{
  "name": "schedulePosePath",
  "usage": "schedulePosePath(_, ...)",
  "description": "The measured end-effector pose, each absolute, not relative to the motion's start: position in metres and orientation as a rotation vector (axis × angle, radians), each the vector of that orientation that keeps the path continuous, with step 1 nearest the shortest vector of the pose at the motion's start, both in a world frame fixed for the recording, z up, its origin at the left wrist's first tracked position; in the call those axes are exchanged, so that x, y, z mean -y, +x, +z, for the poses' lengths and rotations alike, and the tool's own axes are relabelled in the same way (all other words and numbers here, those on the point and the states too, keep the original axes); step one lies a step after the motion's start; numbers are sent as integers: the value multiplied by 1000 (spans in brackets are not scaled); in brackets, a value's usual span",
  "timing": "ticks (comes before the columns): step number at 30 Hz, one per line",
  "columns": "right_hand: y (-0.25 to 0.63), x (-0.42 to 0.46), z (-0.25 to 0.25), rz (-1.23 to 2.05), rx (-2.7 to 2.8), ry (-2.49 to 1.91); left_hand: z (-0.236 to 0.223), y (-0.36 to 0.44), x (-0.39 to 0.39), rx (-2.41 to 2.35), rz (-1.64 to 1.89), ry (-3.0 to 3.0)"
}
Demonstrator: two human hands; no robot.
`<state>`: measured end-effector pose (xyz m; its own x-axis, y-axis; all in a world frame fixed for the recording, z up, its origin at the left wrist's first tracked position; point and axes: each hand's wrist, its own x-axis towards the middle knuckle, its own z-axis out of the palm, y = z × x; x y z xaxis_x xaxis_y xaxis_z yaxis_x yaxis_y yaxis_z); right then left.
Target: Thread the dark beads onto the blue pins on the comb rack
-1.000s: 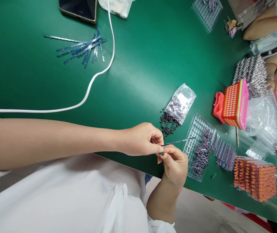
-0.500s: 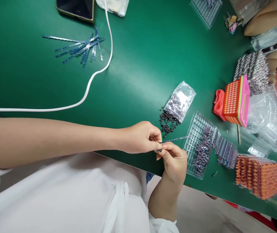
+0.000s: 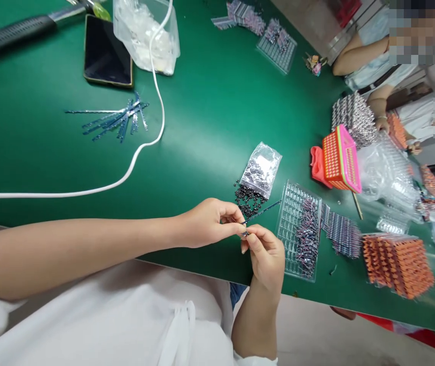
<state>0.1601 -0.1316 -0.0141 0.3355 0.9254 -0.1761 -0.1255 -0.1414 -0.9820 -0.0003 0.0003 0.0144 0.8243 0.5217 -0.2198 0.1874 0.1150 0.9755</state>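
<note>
My left hand (image 3: pixel 211 223) is closed in a pinch on a thin dark blue strip (image 3: pixel 262 212), which sticks out to the right past its fingertips. My right hand (image 3: pixel 268 254) meets it from below, thumb and forefinger pinched on a tiny dark piece (image 3: pixel 245 234) at the strip's near end. Fingers cover most of this piece, so its kind cannot be made out. Just beyond the hands, small black beads (image 3: pixel 251 201) spill from a clear plastic bag (image 3: pixel 262 170). Beside my right hand lies a clear compartment tray (image 3: pixel 289 229) with many small dark purplish pieces (image 3: pixel 307 236) heaped in it.
Similar blue strips (image 3: pixel 120 119) lie loose near a white cable (image 3: pixel 137 152), a phone (image 3: pixel 107 51) and a black-handled hammer (image 3: pixel 15 35). Rightward are stacked orange pieces (image 3: pixel 398 264), a red and pink basket (image 3: pixel 341 158) and clear trays. Other people (image 3: pixel 370 56) sit across the table.
The view has shifted, bringing the hammer into sight. Both hands stay pinched together at the same spot by the beads, while the strip's far end now points more upward.
</note>
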Motion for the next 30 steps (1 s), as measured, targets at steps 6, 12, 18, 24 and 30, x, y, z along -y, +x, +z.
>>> schedulePosePath(6,158,130,-13,1044,806,-1454,16,-1,1,-637,300,1540)
schedulePosePath(12,153,127,-9,951,825,-1511,10,0,3,-646,269,1462)
schedulePosePath(18,150,125,-3,914,861,-1524,9,2,1,-658,251,1585)
schedulePosePath(24,151,125,-3,959,850,-1526,9,3,0,-657,236,1721)
schedulePosePath(30,158,126,-14,1133,776,-1404,13,1,-5,-532,131,1681)
